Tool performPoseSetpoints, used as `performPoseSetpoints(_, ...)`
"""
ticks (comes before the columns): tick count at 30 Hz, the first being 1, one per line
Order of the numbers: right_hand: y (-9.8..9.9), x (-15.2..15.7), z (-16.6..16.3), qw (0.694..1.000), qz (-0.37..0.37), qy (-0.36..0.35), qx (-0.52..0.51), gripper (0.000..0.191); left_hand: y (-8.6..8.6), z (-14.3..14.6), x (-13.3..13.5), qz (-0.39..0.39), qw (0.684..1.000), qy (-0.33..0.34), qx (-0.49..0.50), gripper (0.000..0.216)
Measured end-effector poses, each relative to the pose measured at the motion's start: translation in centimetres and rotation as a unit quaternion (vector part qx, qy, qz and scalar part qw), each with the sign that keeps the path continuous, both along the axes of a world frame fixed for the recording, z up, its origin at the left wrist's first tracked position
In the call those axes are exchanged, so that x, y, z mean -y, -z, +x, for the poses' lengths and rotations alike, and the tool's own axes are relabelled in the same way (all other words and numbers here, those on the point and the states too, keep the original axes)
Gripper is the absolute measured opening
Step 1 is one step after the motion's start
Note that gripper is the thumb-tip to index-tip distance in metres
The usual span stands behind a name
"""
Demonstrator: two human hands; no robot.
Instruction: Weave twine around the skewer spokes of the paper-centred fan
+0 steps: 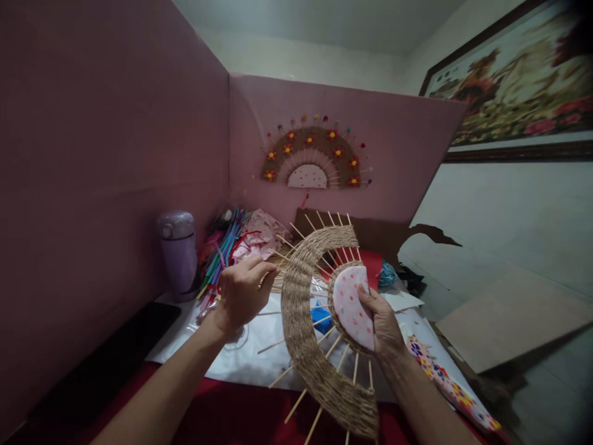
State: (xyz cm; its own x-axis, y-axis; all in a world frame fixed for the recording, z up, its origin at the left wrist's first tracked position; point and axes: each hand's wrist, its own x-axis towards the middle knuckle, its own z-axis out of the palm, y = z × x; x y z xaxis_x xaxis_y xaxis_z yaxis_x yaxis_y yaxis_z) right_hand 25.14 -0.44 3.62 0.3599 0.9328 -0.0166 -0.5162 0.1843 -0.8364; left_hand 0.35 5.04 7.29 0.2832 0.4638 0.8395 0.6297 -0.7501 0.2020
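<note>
A half-ring fan woven from brown twine over thin wooden sticks [296,309] is held up on its side, stick ends poking out past the outer edge. My right hand [384,321] grips its inner half-disc, covered in white cloth with red and pink dots [349,303], thumb on the front face. At the fan's left outer edge my left hand [248,290] is closed in a pinch close to the stick ends; what lies between those fingertips is too small to make out.
A similar fan with red flowers and beads [310,142] hangs on the pink board. On the table are a purple bottle [178,253], colourful pipe cleaners [225,247], pink cloth [262,232], blue yarn [388,274] and a packet of flowers [447,383]. A dark phone-like slab [111,352] lies left.
</note>
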Motion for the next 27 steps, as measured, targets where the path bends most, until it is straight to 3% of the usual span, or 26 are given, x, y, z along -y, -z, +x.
performPoseSetpoints(13, 0.3, -0.3, 0.1, 0.999, -0.001, 0.032, -0.002, 0.031, -0.2, 0.4, 0.1, -0.016, 0.998, 0.061, -0.031, 0.018)
performPoseSetpoints(27, 1.0, -0.6, 0.2, 0.999, -0.003, 0.044, -0.023, 0.027, 0.1, -0.1, -0.5, -0.003, 0.999, -0.005, -0.053, 0.019)
